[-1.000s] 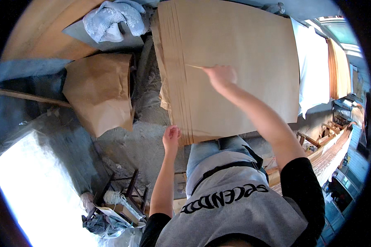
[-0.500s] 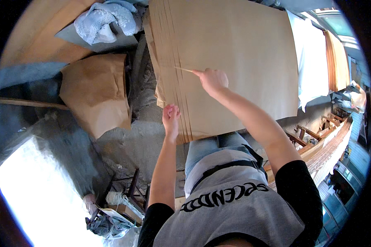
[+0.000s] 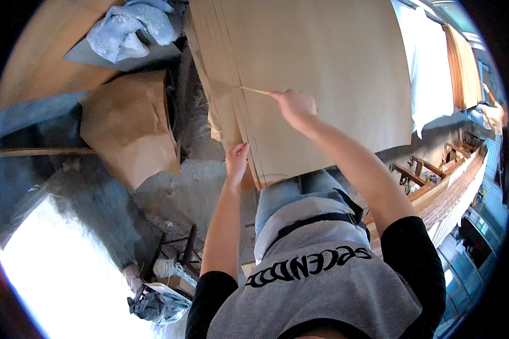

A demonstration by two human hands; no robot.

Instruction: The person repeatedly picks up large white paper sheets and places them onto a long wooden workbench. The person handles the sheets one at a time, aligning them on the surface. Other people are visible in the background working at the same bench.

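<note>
A stack of large brown paper sheets (image 3: 328, 79) lies in front of me, its left edges fanned out in narrow steps. My right hand (image 3: 298, 108) is closed around a thin pale stick (image 3: 254, 90), whose far tip rests at the stepped edges. My left hand (image 3: 237, 162) is at the near left corner of the stack, its fingers pinched at the edge of a paper sheet. The fingertips partly hide the exact grip.
Crumpled brown paper (image 3: 127, 127) lies to the left, below a white patterned cloth (image 3: 133, 31). White sheets (image 3: 430, 68) hang over the right side, beside an orange-brown stack (image 3: 462, 68). A wooden frame (image 3: 430, 192) stands at the right. Another person's arm (image 3: 495, 116) shows at far right.
My left hand has closed its fingers at the paper's edge and moved slightly right. Several of the stepped edges near it have shifted. The stick's tip stays at the stepped edges, and the view has shifted slightly.
</note>
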